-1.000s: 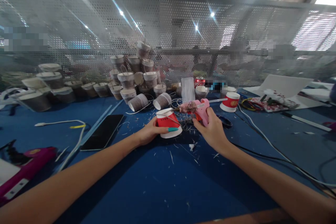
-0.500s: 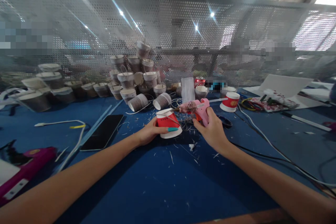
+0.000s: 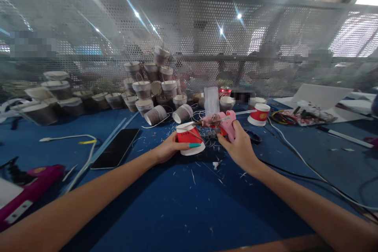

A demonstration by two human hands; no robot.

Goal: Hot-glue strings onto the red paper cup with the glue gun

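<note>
"Grip first: what have we got?"
"Our left hand (image 3: 167, 149) is clasped round a cup (image 3: 187, 137); our right hand (image 3: 240, 147) is wrapped round a glue gun (image 3: 227, 124), nozzle (image 3: 199, 123) by the cup's top."
"Around us?"
"Phone (image 3: 118, 149) left of our grip, pots (image 3: 142, 90) behind, another cup (image 3: 259, 115) right."

Your cup (image 3: 186, 138) looked like smooth paper, your glue gun (image 3: 228, 123) like smooth plastic; the can (image 3: 225, 92) was glossy metal, the phone (image 3: 117, 149) glossy, the table (image 3: 189, 204) matt.
</note>
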